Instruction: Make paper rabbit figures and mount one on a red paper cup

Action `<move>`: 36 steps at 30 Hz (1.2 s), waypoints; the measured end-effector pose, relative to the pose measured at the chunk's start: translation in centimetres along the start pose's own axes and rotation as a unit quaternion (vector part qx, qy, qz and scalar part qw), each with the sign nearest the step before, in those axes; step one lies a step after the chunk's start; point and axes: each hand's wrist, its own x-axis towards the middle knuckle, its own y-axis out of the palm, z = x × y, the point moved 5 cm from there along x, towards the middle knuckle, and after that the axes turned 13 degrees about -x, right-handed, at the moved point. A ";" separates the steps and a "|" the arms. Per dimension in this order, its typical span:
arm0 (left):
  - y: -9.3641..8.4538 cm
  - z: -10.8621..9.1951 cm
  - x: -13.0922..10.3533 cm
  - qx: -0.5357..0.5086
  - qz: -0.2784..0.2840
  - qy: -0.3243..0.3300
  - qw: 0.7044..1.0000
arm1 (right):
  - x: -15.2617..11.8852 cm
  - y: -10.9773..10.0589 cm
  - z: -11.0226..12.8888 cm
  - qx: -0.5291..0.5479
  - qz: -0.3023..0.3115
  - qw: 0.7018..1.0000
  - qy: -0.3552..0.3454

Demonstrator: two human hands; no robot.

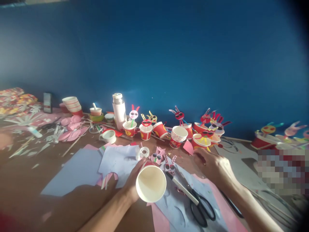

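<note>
My left hand [135, 183] is wrapped round a red-and-white paper cup [151, 185], its mouth tilted toward me and nothing visible inside. To the right, my right hand [213, 164] hovers with fingers stretched forward, loosely bent, close to a pink paper piece [188, 147] and the cups behind; I see nothing held in it. Just beyond the held cup lie a roll of clear tape [144, 152], a pink paper face with sunglasses [156, 157] and a rabbit-eared paper face [169, 167]. Black-handled scissors [204, 206] and a slim white tool with a black end [183, 189] rest on pale paper.
Along the blue wall stand decorated cups [145, 132], a cup stack [179, 137], a white thermos [119, 111] and a white mug [108, 137]. Paper scraps [70, 129], a phone-like object [47, 102] and another cup stack [72, 105] are at left. Blue-grey sheets [74, 170] cover the middle.
</note>
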 end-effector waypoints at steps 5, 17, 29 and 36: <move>-0.6 1.1 -0.1 -0.017 0.050 -0.069 0.996 | 0.8 2.1 2.5 -0.005 0.017 0.999 -0.029; 1.5 1.9 -1.4 0.070 0.150 -0.101 0.981 | 4.6 8.0 10.7 0.015 0.164 0.976 -0.145; 1.3 2.1 -1.3 0.066 0.142 -0.111 0.981 | 6.7 10.0 15.8 0.060 0.191 0.956 -0.216; 0.3 2.1 -0.3 0.032 0.145 -0.109 0.983 | 5.9 8.6 13.1 0.087 0.184 0.964 -0.173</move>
